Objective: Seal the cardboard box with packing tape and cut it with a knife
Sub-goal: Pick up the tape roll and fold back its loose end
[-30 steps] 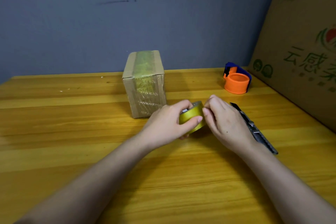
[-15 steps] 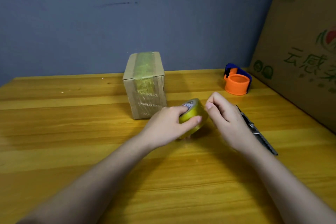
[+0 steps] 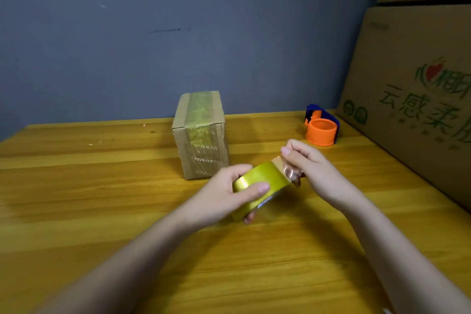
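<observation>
- Wooden tabletop (image 3: 76, 211) fills the foreground under your forearms, its yellow boards running left to right.
- Your left hand (image 3: 224, 196) wraps the roll of packing tape (image 3: 257, 183), thumb across the glossy yellow band and fingers curled beneath, holding it just above the table.
- Your right hand (image 3: 313, 171) sits beside the roll with thumb and forefinger pinched together at its upper right edge, on what looks like the loose end of the tape; the other fingers are curled in.
- To do this step well, I judge you should keep the left grip firm so the roll cannot spin freely, and peel the end back evenly across its whole width so the strip does not split or fold onto itself.
- The roll is tilted, its hollow core facing right and slightly toward you, so its axis runs roughly left to right.
- Behind the roll stands the cardboard box (image 3: 201, 135), upright, taller than wide, with one strip of tape already down the middle of its top and front.
- Farther right lies an orange tape dispenser (image 3: 321, 130), near a large printed carton (image 3: 413, 99) against the grey wall (image 3: 178, 20).
- No knife is in view.
</observation>
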